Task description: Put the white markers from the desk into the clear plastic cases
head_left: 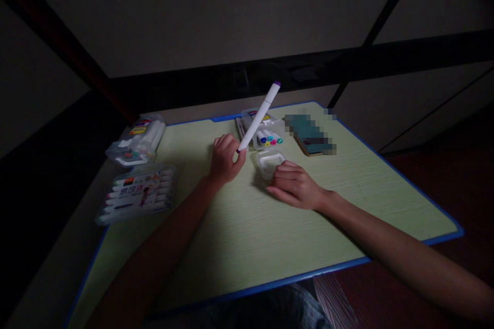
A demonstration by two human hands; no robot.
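My left hand (224, 158) is closed round the lower end of a white marker (259, 116), which tilts up and to the right with its purple end on top. My right hand (295, 185) lies on the pale green table (247, 236), fingers stretched loosely, touching the near side of a clear plastic lid (270, 160). Just behind the lid stands an open marker case (266, 133) with several coloured caps showing.
Two more clear marker boxes sit at the table's left edge, one at the far corner (137, 141), one nearer (139, 193). A blurred phone-like object (311, 134) lies at the back right. The table has a blue rim (443, 239); a dark wall is behind.
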